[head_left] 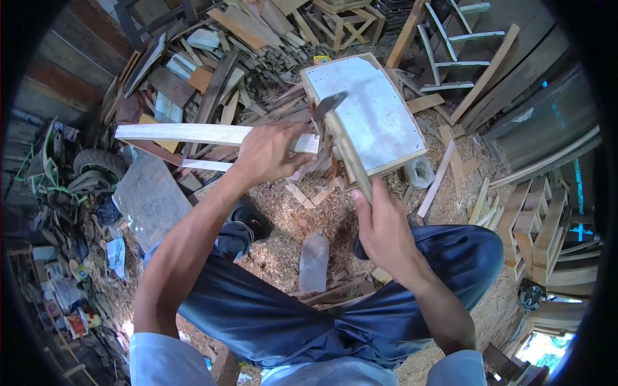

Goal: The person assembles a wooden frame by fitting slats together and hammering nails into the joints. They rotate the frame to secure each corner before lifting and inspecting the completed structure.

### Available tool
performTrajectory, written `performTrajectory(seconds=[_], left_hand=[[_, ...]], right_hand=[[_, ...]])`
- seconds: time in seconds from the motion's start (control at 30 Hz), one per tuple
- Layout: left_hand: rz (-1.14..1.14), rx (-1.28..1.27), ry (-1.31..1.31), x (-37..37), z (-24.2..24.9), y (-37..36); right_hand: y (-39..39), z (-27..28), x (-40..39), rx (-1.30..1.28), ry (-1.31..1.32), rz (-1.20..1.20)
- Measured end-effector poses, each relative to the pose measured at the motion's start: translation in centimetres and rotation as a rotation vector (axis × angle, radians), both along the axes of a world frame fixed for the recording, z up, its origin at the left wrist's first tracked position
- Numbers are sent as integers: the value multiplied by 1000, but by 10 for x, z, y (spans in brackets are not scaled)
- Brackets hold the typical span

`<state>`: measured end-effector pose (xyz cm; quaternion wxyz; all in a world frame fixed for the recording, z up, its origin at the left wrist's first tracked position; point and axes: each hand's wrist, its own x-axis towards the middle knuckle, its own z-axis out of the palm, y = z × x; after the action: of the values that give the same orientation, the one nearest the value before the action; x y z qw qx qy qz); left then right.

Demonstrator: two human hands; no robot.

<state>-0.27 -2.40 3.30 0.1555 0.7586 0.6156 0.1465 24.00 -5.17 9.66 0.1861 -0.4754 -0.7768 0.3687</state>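
My left hand (pixel 273 151) is closed around the end of a pale wooden frame (pixel 187 133), whose long strips stretch away to the left. The end of the strip pokes out past my fingers, close to the near left edge of a low wooden workbench (pixel 380 122) with a whitish top. My right hand (pixel 385 228) is wrapped round the lower handle of a hammer (pixel 351 154). Its dark head is raised at the upper left, over the bench's left edge and apart from the frame, as far as I can see.
Wood offcuts (pixel 257 32) are heaped behind the bench. A plastic bottle (pixel 314 260) stands among shavings between my legs. A clear plastic container (pixel 419 172) sits by the bench's right corner. A grey board (pixel 151 193) lies left; wooden frames (pixel 534 225) stand right.
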Motion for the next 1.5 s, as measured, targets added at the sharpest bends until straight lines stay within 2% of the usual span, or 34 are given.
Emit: performTrajectory(seconds=[0.07,0.13,0.17,0.27,0.33,0.4,0.43,0.5,0.57,0.63,0.7,0.73,0.8,0.9,1.0,1.1,1.2,1.27,1.3,1.43,1.5], left_hand=[[-4,24,9,0,1,1],[4,3,3,-1,-1,1],[-47,91,-32,-2,-2,2],[-82,218,-28,-5,-11,3],[-36,182,6,-1,0,2],[40,-56,27,2,12,0],[45,-51,25,0,7,1],[-54,141,24,-6,-7,4],[-61,183,79,-7,-16,5],[-71,221,127,-3,-4,4],[-24,-137,177,-1,7,3],[-21,-138,170,-2,3,3],[-68,41,164,-6,-7,1],[-78,35,181,-6,-8,1],[-70,67,171,-6,-5,2],[-79,21,164,-5,-2,3],[-80,36,160,-7,-7,3],[-77,32,161,-6,-4,2],[-73,26,160,-5,-1,2],[-63,-12,163,-4,1,1],[-57,11,142,-6,-4,2]], right_hand=[[3,-8,2,-53,-125,64],[4,-2,2,-103,-115,55],[4,0,1,-161,-107,56],[1,-1,-1,-90,-52,1],[1,1,-2,-60,-22,-19],[2,1,-1,-27,5,-39],[2,-1,0,-35,-10,-34],[3,-6,3,-38,-25,-21],[3,-11,6,-87,-154,31],[4,-2,6,-144,-121,14],[5,7,5,-201,-93,-5],[5,10,3,-161,-64,-39],[2,10,1,-125,-40,-74],[-2,4,0,-119,-93,-84],[0,-2,5,-47,-134,22],[1,17,-2,-111,-85,-54],[-2,13,-2,-61,24,-117],[-3,-10,6,-100,-195,2],[-2,-8,5,-116,-211,-8],[2,16,2,-201,-181,-39],[0,15,1,-76,22,-94]])
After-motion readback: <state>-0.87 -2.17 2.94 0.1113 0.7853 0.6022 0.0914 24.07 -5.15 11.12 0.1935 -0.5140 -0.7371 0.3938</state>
